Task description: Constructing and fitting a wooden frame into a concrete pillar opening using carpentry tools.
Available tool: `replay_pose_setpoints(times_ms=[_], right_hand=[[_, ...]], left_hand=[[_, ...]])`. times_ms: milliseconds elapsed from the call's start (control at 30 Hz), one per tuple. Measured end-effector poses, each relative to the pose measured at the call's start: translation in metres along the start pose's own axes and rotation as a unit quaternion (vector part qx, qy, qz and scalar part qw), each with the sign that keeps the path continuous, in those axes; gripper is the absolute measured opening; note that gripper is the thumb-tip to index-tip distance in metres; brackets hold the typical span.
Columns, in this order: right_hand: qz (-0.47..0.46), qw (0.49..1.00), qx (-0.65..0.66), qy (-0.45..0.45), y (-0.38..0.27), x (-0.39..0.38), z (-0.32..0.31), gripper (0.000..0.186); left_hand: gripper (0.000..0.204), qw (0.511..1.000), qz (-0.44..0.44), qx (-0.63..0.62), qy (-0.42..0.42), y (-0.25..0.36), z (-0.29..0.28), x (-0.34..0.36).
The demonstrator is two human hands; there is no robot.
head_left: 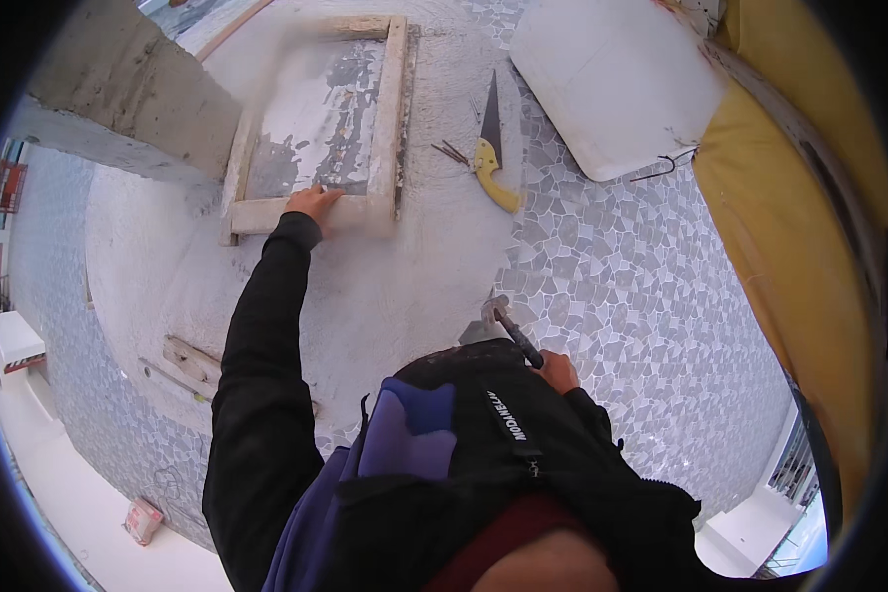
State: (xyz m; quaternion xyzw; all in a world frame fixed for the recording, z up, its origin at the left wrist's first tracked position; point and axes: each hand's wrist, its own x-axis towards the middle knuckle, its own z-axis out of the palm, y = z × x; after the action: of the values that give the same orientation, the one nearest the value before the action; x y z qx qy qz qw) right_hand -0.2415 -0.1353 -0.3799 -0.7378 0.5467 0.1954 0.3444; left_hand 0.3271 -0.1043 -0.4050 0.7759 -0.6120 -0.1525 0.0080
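A rectangular wooden frame (385,128) lies on the dusty floor ahead of me, round a grey panel with peeling white patches. My left hand (313,204) reaches forward to its near bar, the fingers hooked over the wood. Close to my body, my right hand (559,372) is closed round the dark handle of a hammer (514,333), the head pointing away from me. My jacket hides part of that grip. Right of the frame lies a handsaw (487,158) with a yellow handle and dark blade. Several loose nails (451,152) are beside it.
A concrete pillar (133,89) stands against the frame's left side. At the far right is a white board (617,79), with yellow sheeting (779,237) hanging nearby. Wood scraps (192,361) lie at left, a paper bag (143,520) at lower left. Stone-patterned flooring (631,286) spreads to the right.
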Motion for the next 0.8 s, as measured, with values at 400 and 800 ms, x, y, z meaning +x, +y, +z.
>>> replay_pose_setpoints(times_ms=[400, 800], right_hand=[[0.043, 0.995, 0.075, 0.05, 0.011, -0.007, 0.003, 0.041], [0.003, 0.999, 0.042, 0.01, 0.001, -0.001, 0.001, 0.041]], left_hand=[[0.093, 0.998, -0.051, 0.005, -0.037, 0.009, 0.007, 0.013], [0.018, 0.99, 0.014, -0.058, 0.131, 0.146, 0.043, 0.177]])
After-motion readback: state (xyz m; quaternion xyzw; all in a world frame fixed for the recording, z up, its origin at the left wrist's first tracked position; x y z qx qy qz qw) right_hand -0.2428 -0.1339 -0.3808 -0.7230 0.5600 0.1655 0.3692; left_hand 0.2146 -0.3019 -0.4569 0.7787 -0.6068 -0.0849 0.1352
